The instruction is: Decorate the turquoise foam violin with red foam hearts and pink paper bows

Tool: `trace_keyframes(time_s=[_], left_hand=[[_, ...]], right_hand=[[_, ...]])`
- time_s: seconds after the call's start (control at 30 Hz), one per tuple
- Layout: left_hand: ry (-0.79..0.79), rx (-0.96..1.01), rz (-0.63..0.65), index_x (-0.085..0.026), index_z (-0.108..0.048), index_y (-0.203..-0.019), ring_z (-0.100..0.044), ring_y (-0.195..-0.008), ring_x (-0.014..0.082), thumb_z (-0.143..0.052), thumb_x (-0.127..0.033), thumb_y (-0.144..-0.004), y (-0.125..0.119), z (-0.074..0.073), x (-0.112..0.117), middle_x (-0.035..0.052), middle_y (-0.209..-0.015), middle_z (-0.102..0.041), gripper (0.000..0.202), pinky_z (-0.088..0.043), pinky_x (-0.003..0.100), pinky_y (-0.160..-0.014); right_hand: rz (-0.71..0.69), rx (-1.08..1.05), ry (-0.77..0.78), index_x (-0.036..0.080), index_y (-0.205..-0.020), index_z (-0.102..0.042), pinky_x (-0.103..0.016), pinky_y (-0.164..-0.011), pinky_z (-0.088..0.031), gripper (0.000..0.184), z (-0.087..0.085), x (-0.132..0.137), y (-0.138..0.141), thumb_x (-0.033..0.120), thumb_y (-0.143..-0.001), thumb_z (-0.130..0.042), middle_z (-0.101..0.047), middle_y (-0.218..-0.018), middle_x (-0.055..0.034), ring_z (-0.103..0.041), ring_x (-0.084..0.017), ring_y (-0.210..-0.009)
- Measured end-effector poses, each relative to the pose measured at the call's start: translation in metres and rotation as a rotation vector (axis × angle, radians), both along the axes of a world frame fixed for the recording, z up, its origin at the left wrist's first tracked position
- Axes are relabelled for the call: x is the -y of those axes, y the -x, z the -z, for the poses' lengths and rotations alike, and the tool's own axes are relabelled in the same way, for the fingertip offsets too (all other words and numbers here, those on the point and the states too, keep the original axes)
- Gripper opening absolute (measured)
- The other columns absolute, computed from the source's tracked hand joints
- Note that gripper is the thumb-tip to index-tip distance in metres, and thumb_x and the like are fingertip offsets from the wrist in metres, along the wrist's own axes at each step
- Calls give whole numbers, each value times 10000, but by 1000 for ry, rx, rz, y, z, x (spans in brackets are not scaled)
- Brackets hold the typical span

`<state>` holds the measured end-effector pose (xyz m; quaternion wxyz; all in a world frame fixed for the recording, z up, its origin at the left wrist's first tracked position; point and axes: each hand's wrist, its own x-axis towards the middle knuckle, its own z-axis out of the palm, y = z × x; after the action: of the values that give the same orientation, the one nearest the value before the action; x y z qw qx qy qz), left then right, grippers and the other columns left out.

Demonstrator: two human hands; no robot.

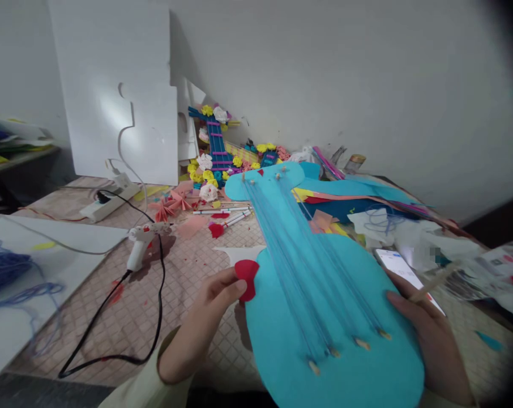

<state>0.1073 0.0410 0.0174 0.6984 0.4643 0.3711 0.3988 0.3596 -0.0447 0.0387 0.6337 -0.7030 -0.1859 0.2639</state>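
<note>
While the right hand (426,328) grips the blue paper guitar (324,294) by its edge to steady it between the 2 hands, the left hand (216,294) pinches a red paper piece (247,277) against its other edge, with the glue gun (140,243) lying just past that hand.

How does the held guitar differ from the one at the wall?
Held guitar is light blue; wall guitar is darker, with paper flowers. Held guitar has yarn strings; wall guitar shows purple crossbars. Held guitar lies in the right hand; wall guitar leans. Both are guitar-shaped.
</note>
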Motion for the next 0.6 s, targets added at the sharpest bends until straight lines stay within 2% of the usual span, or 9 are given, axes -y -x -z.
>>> trace_keyframes(time_s=[0.1,0.33,0.6], left_hand=[[-38,-10,25,-198,-664,-872,-562,-830,163,-622,-309,-695,0,-1,-1,21,-844,-663,213,-435,245,-736],[-122,-84,62,-178,-659,-761,-550,-699,116,-628,-276,-696,2,-6,0,-1,-750,-649,122,-437,198,-640],[-140,-3,-23,-203,-655,-869,-562,-773,149,-579,-302,-736,7,8,1,12,-803,-651,182,-446,247,-711]], right_hand=[[39,-143,20,323,-814,-683,-167,-570,-478,436,-2,-1,2,397,-390,-754,-683,-914,64,-597,-167,-832],[44,-134,37,303,-819,-677,-225,-642,-473,460,-4,-4,7,388,-372,-740,-679,-933,54,-549,-227,-993],[-2,-142,22,254,-875,-659,-297,-693,-485,427,-2,-4,8,374,-470,-720,-650,-1034,7,-511,-277,-1067]])
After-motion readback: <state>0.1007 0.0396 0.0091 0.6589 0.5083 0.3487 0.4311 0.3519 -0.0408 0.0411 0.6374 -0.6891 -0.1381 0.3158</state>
